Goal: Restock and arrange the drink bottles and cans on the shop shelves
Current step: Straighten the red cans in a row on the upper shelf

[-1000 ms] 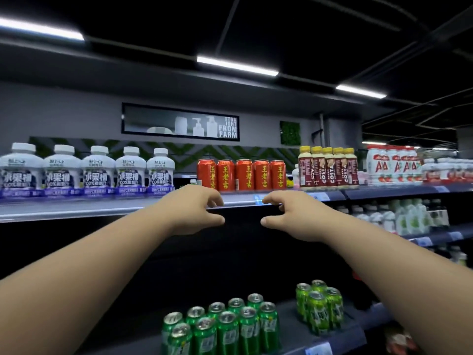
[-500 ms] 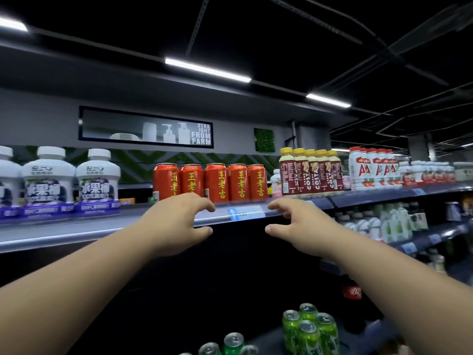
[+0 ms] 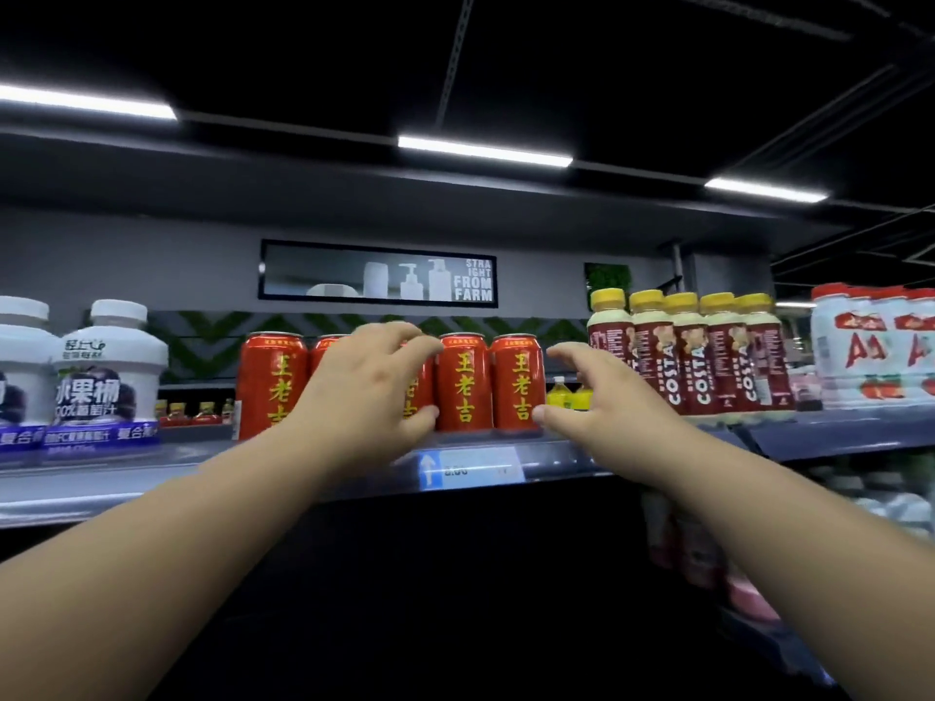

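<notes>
- Cans of red herbal tea point(image 3: 464, 382) stand upright on the upper shelf point(image 3: 566, 460), five in a row, packed side by side with their yellow characters facing me.
- My left hand point(image 3: 364, 397) reaches up in front of the row. It covers most of the second can and part of the third can point(image 3: 420, 384).
- Its fingers point(image 3: 399, 341) arch over the top of the third can, and the thumb lies near that can's base. I cannot tell whether I actually grip the can or only cup the space in front of it.
- My right hand point(image 3: 602, 402) is raised at the right end of the row, fingers spread and loosely curved, holding nothing.
- Its thumb tip lies right at the lower right edge of the fifth can point(image 3: 517, 382); I cannot tell whether it touches.
- A price tag point(image 3: 470, 468) with a blue arrow sits on the shelf edge below the fourth can, its print blurred.
- White bottles point(image 3: 109, 366) with white caps and purple labels stand on the same shelf, left of the cans.
- Costa bottles point(image 3: 703, 356) with yellow caps stand to the right, and beyond them are pale bottles with red lettering point(image 3: 870, 346).
- Small yellow bottles point(image 3: 559, 392) show farther back, in the gap between the fifth can and the Costa bottles.
- A sign point(image 3: 377, 270) reading "STRAIGHT FROM FARM" hangs on the grey wall above the cans.
</notes>
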A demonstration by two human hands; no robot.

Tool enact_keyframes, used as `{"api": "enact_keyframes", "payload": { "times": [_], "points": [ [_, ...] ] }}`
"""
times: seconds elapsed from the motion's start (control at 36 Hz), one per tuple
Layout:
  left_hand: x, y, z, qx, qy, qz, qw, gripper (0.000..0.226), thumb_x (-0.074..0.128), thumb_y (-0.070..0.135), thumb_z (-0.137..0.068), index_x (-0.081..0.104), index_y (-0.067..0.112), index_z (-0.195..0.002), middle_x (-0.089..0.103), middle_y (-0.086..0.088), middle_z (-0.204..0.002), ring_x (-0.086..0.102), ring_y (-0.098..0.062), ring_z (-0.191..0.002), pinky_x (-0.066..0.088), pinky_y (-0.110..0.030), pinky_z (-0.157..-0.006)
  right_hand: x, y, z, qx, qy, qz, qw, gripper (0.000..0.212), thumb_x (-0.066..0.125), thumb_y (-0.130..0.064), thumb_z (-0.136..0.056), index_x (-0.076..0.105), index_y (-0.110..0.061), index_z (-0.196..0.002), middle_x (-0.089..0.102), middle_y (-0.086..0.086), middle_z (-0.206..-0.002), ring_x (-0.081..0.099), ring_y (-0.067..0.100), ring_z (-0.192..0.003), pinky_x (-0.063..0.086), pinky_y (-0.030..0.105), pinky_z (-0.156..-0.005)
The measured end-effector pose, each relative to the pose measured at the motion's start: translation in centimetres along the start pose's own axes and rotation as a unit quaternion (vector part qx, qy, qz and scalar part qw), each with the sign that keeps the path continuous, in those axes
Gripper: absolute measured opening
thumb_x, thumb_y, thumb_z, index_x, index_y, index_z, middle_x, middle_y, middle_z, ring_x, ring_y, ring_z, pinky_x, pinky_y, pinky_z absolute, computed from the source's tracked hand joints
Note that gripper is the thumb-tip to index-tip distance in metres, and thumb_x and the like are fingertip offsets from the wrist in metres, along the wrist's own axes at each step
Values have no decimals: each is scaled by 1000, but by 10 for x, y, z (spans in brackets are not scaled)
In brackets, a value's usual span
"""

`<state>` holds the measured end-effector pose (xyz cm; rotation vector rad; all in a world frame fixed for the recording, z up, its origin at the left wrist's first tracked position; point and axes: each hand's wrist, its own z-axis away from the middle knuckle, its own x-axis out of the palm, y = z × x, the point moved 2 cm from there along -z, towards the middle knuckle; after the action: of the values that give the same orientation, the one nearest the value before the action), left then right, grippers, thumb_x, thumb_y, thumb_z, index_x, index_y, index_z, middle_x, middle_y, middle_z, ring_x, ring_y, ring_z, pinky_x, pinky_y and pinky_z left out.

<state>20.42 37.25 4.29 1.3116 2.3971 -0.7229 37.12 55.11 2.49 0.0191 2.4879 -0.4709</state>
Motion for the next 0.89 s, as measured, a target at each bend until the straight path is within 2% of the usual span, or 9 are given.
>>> {"api": "enact_keyframes", "payload": {
  "times": [0.11,0.17,0.22,0.28,0.39,0.47,0.61,0.75,0.89],
  "points": [
    [12,-3,-16,-50,29,-43,997,73,57,60,-83,36,29,-145,40,-1,-150,34,-23,-138,26,-44,-113,11,12,-25,-32,4,-23,999,73,73,-41,-87,34,-34,-149,42,-8,-146,40,7,-121,33,28,-97],
    [20,-5,-18,-79,41,-54,995,76,54,63,-81,36,27,-145,39,-2,-149,33,-24,-138,25,-46,-114,18,14,-37,-44,19,-40,998,73,73,-41,-87,33,-34,-149,42,-9,-143,40,7,-119,37,29,-97],
    [30,-8,-15,-106,46,-53,992,78,50,67,-78,34,28,-144,40,-1,-147,34,-24,-136,22,-47,-116,26,16,-48,-60,56,-53,995,71,72,-42,-87,34,-36,-147,43,-10,-140,42,11,-124,44,39,-104],
    [39,-10,-13,-123,53,-52,990,78,47,69,-77,33,29,-144,41,0,-145,35,-23,-135,17,-47,-118,36,17,-55,-77,86,-62,991,70,70,-42,-88,33,-36,-147,41,-10,-141,41,14,-130,43,45,-109],
    [45,-12,-12,-134,81,-71,985,79,41,71,-77,34,27,-143,44,1,-143,38,-22,-135,14,-51,-120,57,20,-59,-101,90,-34,990,82,67,-46,-87,17,-37,-153,23,-8,-156,27,18,-142,35,46,-114],
    [48,-14,-12,-129,76,-81,986,83,38,73,-76,31,27,-145,44,1,-142,37,-22,-135,11,-51,-120,61,28,-62,-78,92,-55,991,90,66,-50,-85,5,-44,-151,13,-10,-159,32,21,-141,41,50,-109],
    [49,-15,-13,-127,73,-88,985,83,35,73,-75,30,29,-145,46,1,-140,38,-22,-134,9,-48,-119,59,37,-67,-23,64,-57,996,85,63,-50,-87,10,-39,-153,34,-4,-149,50,23,-123,47,48,-98],
    [46,-14,-11,-127,96,-69,985,77,38,68,-76,38,29,-142,51,1,-136,40,-23,-130,12,-49,-117,57,37,-66,-33,55,-48,997,86,58,-53,-89,4,-41,-155,35,-5,-145,49,20,-120,49,50,-95],
    [45,-15,-10,-120,96,-64,986,78,37,67,-77,34,30,-146,48,4,-140,34,-21,-136,11,-49,-118,56,37,-65,-33,62,-58,996,86,60,-53,-86,6,-44,-152,37,-5,-142,50,21,-120,48,53,-97]
  ]
}}
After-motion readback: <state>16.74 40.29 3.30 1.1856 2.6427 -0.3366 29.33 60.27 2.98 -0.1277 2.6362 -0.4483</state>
